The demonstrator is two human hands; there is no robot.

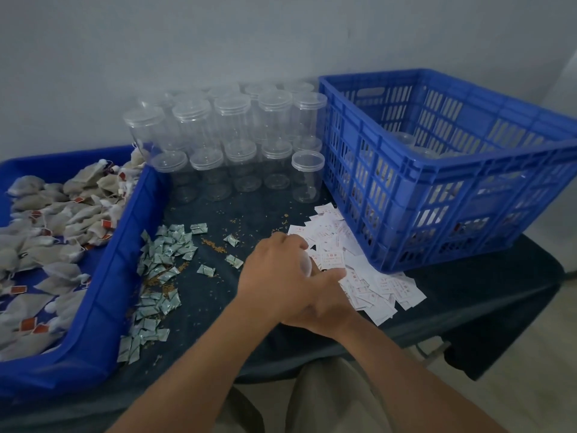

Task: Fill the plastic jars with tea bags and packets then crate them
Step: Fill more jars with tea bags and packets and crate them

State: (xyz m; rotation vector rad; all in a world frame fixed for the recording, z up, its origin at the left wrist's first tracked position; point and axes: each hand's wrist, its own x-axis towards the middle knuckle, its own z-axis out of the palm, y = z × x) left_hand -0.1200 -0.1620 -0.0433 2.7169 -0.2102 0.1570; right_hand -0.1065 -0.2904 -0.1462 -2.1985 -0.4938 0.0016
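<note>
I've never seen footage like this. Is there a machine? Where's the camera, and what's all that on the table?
No machine: these are a person's two bare hands, filmed by one head-worn camera looking down. On the dark table are a blue tray of tea bags, small greenish packets, white slips, clear lidded jars and a blue crate holding a few jars. The left hand curls round something clear, probably a jar; the right hand lies under it, reaching the white slips.
</note>
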